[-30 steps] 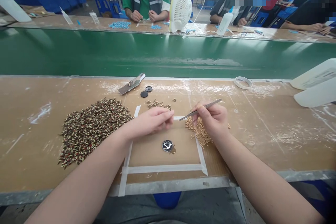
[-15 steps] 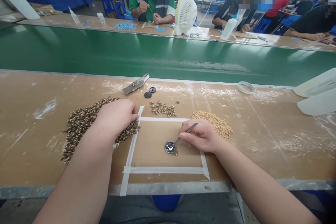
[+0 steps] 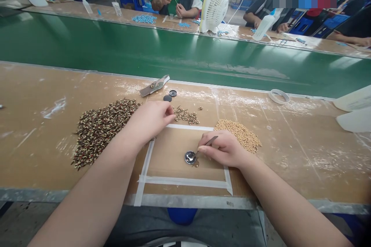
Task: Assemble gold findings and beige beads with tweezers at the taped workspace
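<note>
My left hand [image 3: 159, 116] hovers over the upper left corner of the taped rectangle, beside a small cluster of brass-coloured pieces [image 3: 188, 116]. Its thumb and fingers are pinched together, and whatever may be between them is hidden. In my right hand [image 3: 222, 148] is a thin metal tool [image 3: 212, 140] with a flat upper end. The tool's lower tip reaches into a small round dish [image 3: 190, 157] of dark, shiny liquid. To the left lies a large pile of tiny dark and gold pieces [image 3: 104, 129]; a pile of tan beads [image 3: 239, 135] is behind my right hand.
White tape [image 3: 185, 180] frames the work area. Farther back lie two black round caps [image 3: 167, 98], a folded strip [image 3: 155, 86] and a tape roll [image 3: 279, 96]. White bottles [image 3: 355, 117] lie at right. Beyond the green belt [image 3: 116, 46], people work near a fan [image 3: 214, 5].
My left hand has moved right and away from the dark pile to beside the brass-coloured cluster. The right hand keeps the tool at the dish. The whole view has shifted slightly.
</note>
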### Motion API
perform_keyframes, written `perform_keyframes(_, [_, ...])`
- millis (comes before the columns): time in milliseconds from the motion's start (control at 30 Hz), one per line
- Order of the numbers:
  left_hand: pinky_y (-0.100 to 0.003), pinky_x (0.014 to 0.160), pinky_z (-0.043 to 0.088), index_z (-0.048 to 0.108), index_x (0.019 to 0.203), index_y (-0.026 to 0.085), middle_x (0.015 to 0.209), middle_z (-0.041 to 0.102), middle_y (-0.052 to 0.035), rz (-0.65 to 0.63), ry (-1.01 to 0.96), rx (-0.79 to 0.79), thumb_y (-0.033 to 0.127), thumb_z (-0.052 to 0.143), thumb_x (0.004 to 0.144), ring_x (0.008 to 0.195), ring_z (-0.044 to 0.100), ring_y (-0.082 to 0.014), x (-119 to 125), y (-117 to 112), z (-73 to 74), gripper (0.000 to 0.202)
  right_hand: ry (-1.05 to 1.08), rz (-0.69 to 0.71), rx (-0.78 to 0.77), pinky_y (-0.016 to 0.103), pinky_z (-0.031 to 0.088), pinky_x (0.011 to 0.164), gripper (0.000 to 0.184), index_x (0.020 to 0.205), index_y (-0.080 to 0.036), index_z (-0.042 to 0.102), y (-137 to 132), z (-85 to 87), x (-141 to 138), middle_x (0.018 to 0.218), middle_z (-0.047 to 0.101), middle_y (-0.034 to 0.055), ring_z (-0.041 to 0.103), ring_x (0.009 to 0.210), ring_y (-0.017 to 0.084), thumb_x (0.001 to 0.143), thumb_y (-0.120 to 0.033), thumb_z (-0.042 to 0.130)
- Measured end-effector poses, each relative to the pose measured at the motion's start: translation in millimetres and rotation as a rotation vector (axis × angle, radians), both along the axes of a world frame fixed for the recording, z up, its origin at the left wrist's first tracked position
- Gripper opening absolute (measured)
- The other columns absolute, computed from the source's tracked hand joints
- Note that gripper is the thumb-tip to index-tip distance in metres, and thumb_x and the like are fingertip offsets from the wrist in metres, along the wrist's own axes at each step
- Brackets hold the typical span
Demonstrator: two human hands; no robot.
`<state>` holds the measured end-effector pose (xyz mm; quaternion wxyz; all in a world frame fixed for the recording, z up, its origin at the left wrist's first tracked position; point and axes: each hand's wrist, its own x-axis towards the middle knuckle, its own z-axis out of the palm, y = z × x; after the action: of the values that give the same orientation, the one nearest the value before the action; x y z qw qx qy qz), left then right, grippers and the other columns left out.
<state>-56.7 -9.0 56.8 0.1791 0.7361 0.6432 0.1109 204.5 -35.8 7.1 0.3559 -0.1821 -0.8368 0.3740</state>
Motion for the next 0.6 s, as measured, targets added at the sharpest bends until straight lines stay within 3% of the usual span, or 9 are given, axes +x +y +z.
perform_keyframes(300, [-0.033,0.074,0.052,0.075,0.087,0.022,0.092,0.079,-0.0025,-0.091,-0.383,-0.044,0.028,0.068,0.088,0.084,0.070,-0.0201,38.1,-2.5,-30.0,0.009,-0.020,0.019,-0.004,0.025,0.057,0.067,0.022,0.077,-0.019,0.069,-0.3,-5.4,-0.4,0.081,0.078,0.0027,0.071,0.069,0.012,0.099,-0.018,0.068])
perform_keyframes(400, [-0.031,0.068,0.055,0.076,0.092,0.021,0.095,0.079,-0.0035,-0.119,-0.509,-0.145,0.029,0.069,0.089,0.073,0.068,-0.0164,43.0,0.2,-38.1,0.011,-0.031,0.013,-0.015,0.024,0.055,0.065,0.019,0.080,-0.019,0.070,0.0,-4.0,0.5,0.077,0.077,0.0015,0.069,0.066,0.011,0.098,-0.018,0.068])
perform_keyframes(500, [-0.028,0.058,0.055,0.076,0.096,0.020,0.095,0.079,-0.0040,-0.148,-0.631,-0.287,0.029,0.070,0.089,0.060,0.063,-0.0125,47.4,-0.1,-42.1,0.013,-0.014,-0.052,-0.082,0.025,0.052,0.060,0.024,0.075,-0.019,0.069,1.2,-2.3,5.3,0.064,0.070,-0.0011,0.064,0.058,0.011,0.099,-0.021,0.067])
perform_keyframes(600, [-0.026,0.055,0.056,0.076,0.098,0.019,0.096,0.078,-0.0053,-0.174,-0.683,-0.372,0.028,0.070,0.088,0.063,0.065,-0.0133,50.6,-2.6,-44.3,0.014,0.088,-0.205,-0.209,0.026,0.048,0.053,0.028,0.075,-0.020,0.069,3.6,-2.3,11.8,0.057,0.064,-0.0027,0.059,0.049,0.011,0.102,-0.027,0.064])
